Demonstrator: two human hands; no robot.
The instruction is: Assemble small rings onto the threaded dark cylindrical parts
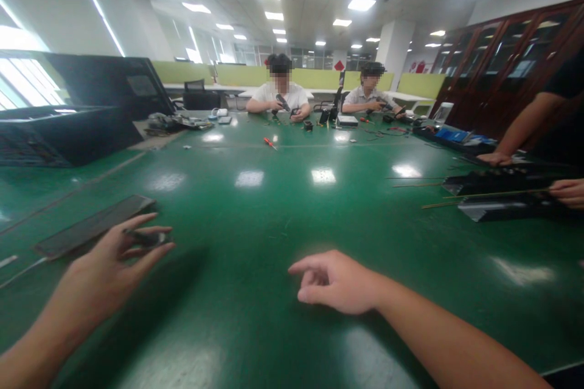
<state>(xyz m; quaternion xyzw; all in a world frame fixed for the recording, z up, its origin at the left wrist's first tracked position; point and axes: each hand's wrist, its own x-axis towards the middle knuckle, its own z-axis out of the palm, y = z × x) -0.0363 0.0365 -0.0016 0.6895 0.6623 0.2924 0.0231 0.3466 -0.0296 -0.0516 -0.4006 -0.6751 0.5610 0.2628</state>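
My left hand point(116, 255) is raised over the left side of the green table point(255, 225). Between its fingers and thumb it grips a small dark object point(150, 238) with a metallic-looking end; its kind is too blurred to tell. Just behind that hand lies a long flat grey bar point(95, 228), partly covered by the fingers. Low over the middle of the table, my right hand point(335, 282) points left with the index finger stretched out and the other fingers curled. The thumb is apart from them, and nothing shows in this hand.
A large black case point(68, 134) stands at the left. An orange screwdriver point(269, 143) lies farther back. Two people point(278, 94) sit across the table with dark tools. Another person's hands point(497, 158) are at the right, by black metal channels point(502, 209) and thin rods point(433, 205).
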